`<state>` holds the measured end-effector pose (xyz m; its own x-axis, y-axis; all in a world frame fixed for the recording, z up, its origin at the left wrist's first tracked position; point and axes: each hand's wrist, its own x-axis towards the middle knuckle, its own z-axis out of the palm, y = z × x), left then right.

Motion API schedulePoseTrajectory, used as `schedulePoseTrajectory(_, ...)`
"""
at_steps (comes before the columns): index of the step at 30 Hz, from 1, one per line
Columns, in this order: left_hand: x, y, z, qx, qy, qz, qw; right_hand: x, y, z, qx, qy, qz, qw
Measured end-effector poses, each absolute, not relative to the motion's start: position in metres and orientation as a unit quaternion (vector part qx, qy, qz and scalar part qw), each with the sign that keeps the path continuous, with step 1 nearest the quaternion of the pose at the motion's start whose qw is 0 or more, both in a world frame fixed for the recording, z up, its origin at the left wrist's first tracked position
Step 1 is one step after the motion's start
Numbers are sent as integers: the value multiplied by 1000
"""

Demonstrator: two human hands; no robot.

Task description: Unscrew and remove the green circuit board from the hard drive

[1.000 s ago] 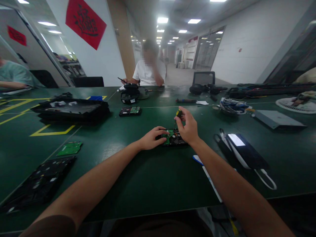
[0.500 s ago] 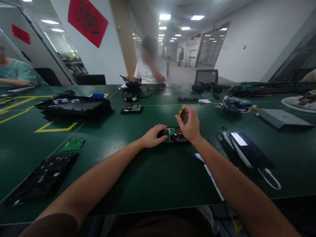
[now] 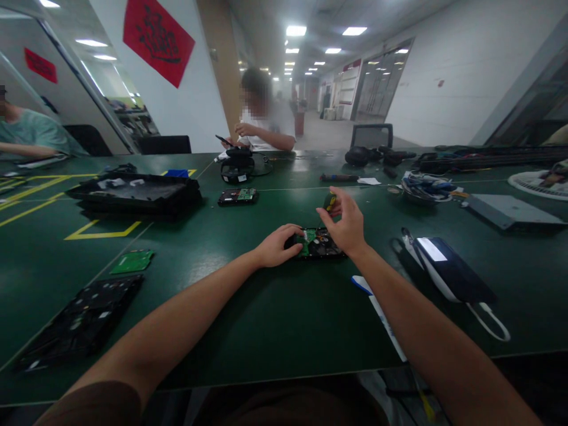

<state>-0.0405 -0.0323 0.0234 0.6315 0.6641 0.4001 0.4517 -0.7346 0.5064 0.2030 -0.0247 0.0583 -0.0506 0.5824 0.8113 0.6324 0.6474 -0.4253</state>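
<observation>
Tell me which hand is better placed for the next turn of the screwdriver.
The right, I'd judge: the right hand holds the yellow-and-black screwdriver above the hard drive, while the left hand is at the drive's left end, apparently steadying it.

Glossy tabletop [image 3: 248, 319], seemingly plastic screwdriver handle [image 3: 329, 202]

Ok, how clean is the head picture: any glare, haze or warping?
Head view: soft glare on the green tabletop left of centre; haze across the far corridor; walls at both sides slant, as with wide-angle distortion; the screwdriver in the right hand shows its handle but no clear shaft.
</observation>
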Motion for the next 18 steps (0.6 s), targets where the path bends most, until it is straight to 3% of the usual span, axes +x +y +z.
schedulePoseTrajectory(18, -42, -32, 22, 886, 321, 279, 185, 202, -26, 58, -391, -745, 7, 541)
